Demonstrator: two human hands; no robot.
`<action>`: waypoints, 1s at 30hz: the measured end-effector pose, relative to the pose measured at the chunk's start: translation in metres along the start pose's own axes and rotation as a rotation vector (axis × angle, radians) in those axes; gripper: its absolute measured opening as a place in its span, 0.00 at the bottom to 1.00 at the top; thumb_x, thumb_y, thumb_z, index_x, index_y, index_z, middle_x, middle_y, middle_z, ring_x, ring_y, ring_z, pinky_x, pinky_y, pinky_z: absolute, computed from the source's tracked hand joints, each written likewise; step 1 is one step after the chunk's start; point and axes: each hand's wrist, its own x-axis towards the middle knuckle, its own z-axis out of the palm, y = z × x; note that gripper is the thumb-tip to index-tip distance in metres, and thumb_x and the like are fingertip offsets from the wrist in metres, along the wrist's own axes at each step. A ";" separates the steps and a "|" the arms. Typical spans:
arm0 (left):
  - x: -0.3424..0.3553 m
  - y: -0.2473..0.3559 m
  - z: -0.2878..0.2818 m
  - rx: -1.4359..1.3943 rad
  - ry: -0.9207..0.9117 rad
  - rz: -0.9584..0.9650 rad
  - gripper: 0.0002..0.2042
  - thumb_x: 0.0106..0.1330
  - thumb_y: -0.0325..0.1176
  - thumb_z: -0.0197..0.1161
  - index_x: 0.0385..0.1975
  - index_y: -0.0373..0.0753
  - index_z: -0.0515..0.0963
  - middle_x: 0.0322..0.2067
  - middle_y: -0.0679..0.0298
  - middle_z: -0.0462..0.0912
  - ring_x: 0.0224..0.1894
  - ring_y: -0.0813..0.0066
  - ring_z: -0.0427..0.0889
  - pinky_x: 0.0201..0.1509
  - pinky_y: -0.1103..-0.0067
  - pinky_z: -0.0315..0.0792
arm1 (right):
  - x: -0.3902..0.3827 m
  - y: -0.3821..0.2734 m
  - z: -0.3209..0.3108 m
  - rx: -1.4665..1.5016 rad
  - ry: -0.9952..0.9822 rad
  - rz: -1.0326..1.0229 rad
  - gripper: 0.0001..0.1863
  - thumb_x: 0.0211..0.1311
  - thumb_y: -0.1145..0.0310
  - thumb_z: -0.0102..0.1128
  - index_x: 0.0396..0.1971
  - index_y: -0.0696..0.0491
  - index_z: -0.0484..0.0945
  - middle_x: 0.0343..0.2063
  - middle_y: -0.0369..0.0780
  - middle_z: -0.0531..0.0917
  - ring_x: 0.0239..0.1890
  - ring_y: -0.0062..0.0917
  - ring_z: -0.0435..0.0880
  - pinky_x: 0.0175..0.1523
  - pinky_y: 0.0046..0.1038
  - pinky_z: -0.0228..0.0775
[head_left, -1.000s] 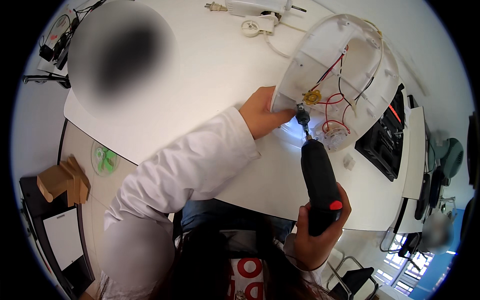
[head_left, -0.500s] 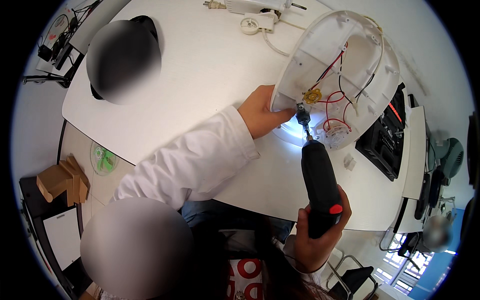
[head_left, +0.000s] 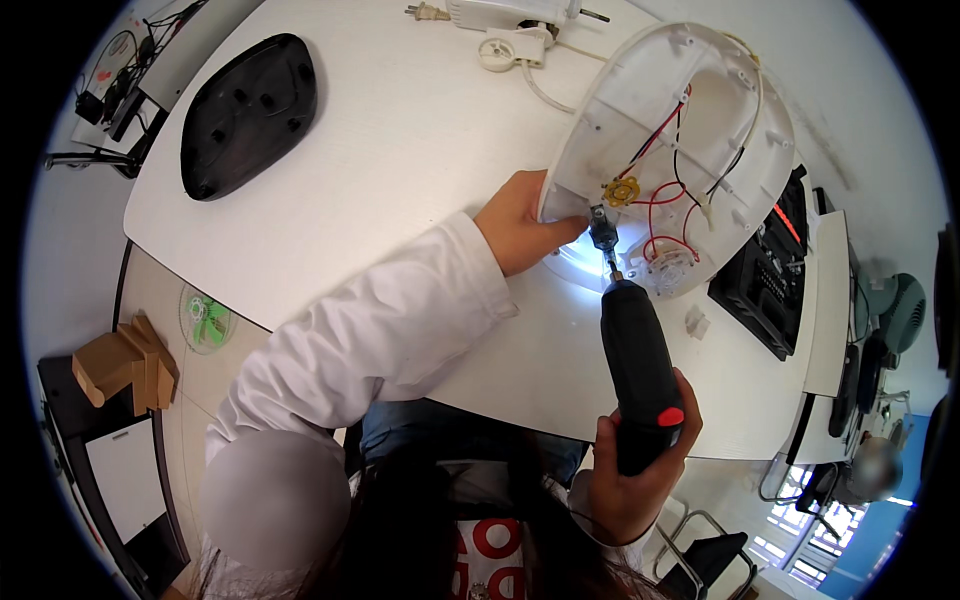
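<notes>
My left hand (head_left: 522,222) grips the left side of an oval white plastic housing (head_left: 728,110), its thumb inside the wall. The housing holds red and black wires, a yellow round part (head_left: 620,192) and a clear round part (head_left: 670,268). My right hand (head_left: 640,460) is wrapped round a black cordless screwdriver (head_left: 636,350) with a red button. Its bit reaches a small dark metal part (head_left: 604,230) inside the housing, just right of my left thumb, with white light shining around that spot.
A black plastic shell (head_left: 245,115) lies left on the white table (head_left: 350,220). A white plugged appliance part (head_left: 510,48) sits at the back, an open black tool case (head_left: 760,290) at right, a small translucent piece (head_left: 697,321) near it. A cardboard box (head_left: 125,365) is lower left.
The housing and both hands have shifted very slightly in the picture; the grips stay the same. The black shell at left, blurred earlier, now shows clearly.
</notes>
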 end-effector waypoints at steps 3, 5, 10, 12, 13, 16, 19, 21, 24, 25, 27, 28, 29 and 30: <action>0.000 0.000 0.000 0.006 -0.007 0.000 0.12 0.58 0.23 0.60 0.42 0.30 0.76 0.34 0.61 0.82 0.37 0.78 0.77 0.43 0.79 0.71 | -0.001 0.001 -0.001 0.008 -0.007 0.014 0.37 0.50 0.83 0.59 0.62 0.52 0.58 0.30 0.42 0.77 0.28 0.22 0.78 0.36 0.23 0.71; 0.001 -0.001 -0.001 0.006 -0.003 0.004 0.12 0.58 0.23 0.59 0.42 0.29 0.76 0.34 0.61 0.82 0.37 0.78 0.77 0.43 0.79 0.71 | -0.001 0.000 -0.002 0.004 -0.008 0.027 0.37 0.50 0.83 0.59 0.62 0.52 0.58 0.30 0.42 0.77 0.28 0.22 0.78 0.36 0.23 0.71; 0.001 -0.001 -0.001 0.015 -0.013 -0.001 0.11 0.58 0.22 0.59 0.41 0.29 0.76 0.34 0.61 0.82 0.37 0.77 0.77 0.43 0.79 0.71 | -0.003 0.002 -0.003 0.003 -0.022 0.044 0.37 0.50 0.83 0.59 0.63 0.52 0.58 0.29 0.41 0.77 0.28 0.22 0.77 0.37 0.23 0.71; 0.001 -0.002 -0.002 0.021 -0.007 0.015 0.12 0.58 0.22 0.59 0.42 0.29 0.76 0.34 0.61 0.82 0.38 0.77 0.77 0.44 0.79 0.71 | -0.003 0.003 -0.003 0.003 -0.010 0.058 0.37 0.49 0.83 0.58 0.63 0.52 0.58 0.29 0.41 0.77 0.28 0.21 0.77 0.37 0.23 0.70; 0.001 -0.003 -0.001 0.023 -0.005 0.023 0.12 0.58 0.22 0.59 0.42 0.29 0.76 0.35 0.61 0.82 0.38 0.77 0.77 0.44 0.79 0.71 | -0.003 0.004 -0.003 0.004 -0.005 0.049 0.37 0.49 0.84 0.58 0.63 0.52 0.58 0.29 0.41 0.77 0.27 0.21 0.77 0.36 0.23 0.70; 0.001 -0.002 0.000 0.017 -0.003 0.020 0.12 0.58 0.22 0.59 0.42 0.29 0.76 0.35 0.61 0.82 0.38 0.77 0.77 0.44 0.79 0.71 | -0.002 0.005 -0.002 0.005 0.005 0.024 0.37 0.49 0.84 0.58 0.63 0.52 0.58 0.28 0.41 0.77 0.27 0.21 0.76 0.36 0.23 0.70; 0.002 -0.003 0.000 0.047 0.001 0.032 0.12 0.58 0.22 0.60 0.43 0.29 0.75 0.35 0.60 0.82 0.39 0.76 0.78 0.45 0.78 0.71 | -0.002 0.006 -0.002 0.010 0.011 0.020 0.37 0.49 0.84 0.57 0.63 0.52 0.58 0.28 0.41 0.77 0.27 0.21 0.76 0.36 0.23 0.70; 0.001 -0.003 0.000 0.033 0.002 0.038 0.13 0.58 0.23 0.60 0.43 0.29 0.75 0.35 0.60 0.82 0.39 0.76 0.78 0.46 0.78 0.71 | -0.003 0.006 -0.003 0.026 0.017 0.039 0.37 0.49 0.84 0.57 0.62 0.52 0.58 0.29 0.40 0.77 0.27 0.20 0.76 0.35 0.22 0.70; 0.001 -0.004 -0.002 0.065 0.006 0.060 0.13 0.57 0.23 0.60 0.43 0.29 0.75 0.35 0.59 0.82 0.39 0.75 0.78 0.46 0.77 0.71 | -0.003 0.005 -0.007 0.056 -0.038 0.118 0.39 0.49 0.78 0.65 0.62 0.57 0.57 0.38 0.51 0.80 0.36 0.39 0.85 0.42 0.31 0.75; 0.002 -0.004 -0.002 0.081 0.003 0.067 0.13 0.57 0.23 0.60 0.43 0.28 0.75 0.36 0.59 0.82 0.39 0.75 0.78 0.46 0.77 0.71 | -0.004 0.007 -0.008 0.050 -0.031 0.118 0.39 0.49 0.78 0.65 0.62 0.57 0.57 0.38 0.51 0.80 0.36 0.39 0.85 0.42 0.31 0.75; 0.002 -0.004 -0.001 0.078 -0.002 0.052 0.13 0.57 0.24 0.60 0.43 0.29 0.75 0.35 0.59 0.82 0.39 0.75 0.78 0.46 0.77 0.71 | -0.005 0.011 -0.008 0.037 -0.018 0.117 0.39 0.49 0.78 0.65 0.62 0.57 0.57 0.38 0.50 0.80 0.35 0.38 0.85 0.42 0.31 0.75; 0.001 -0.002 -0.001 0.081 0.000 0.045 0.13 0.57 0.24 0.60 0.43 0.29 0.75 0.35 0.59 0.82 0.39 0.75 0.78 0.46 0.77 0.71 | -0.005 0.011 -0.008 0.050 -0.019 0.118 0.39 0.48 0.78 0.65 0.62 0.56 0.57 0.39 0.50 0.80 0.35 0.38 0.85 0.42 0.31 0.75; 0.001 -0.002 -0.001 0.082 -0.001 0.050 0.14 0.57 0.24 0.61 0.43 0.29 0.75 0.35 0.58 0.82 0.39 0.75 0.78 0.46 0.77 0.71 | -0.005 0.011 -0.008 0.063 -0.019 0.118 0.39 0.48 0.78 0.66 0.62 0.56 0.57 0.39 0.50 0.80 0.35 0.38 0.85 0.42 0.31 0.75; 0.001 -0.001 -0.002 0.082 -0.001 0.054 0.14 0.57 0.24 0.61 0.43 0.29 0.75 0.35 0.58 0.82 0.39 0.75 0.78 0.46 0.77 0.71 | -0.005 0.010 -0.009 0.076 -0.019 0.119 0.39 0.48 0.78 0.66 0.62 0.56 0.58 0.39 0.50 0.80 0.35 0.37 0.85 0.42 0.31 0.75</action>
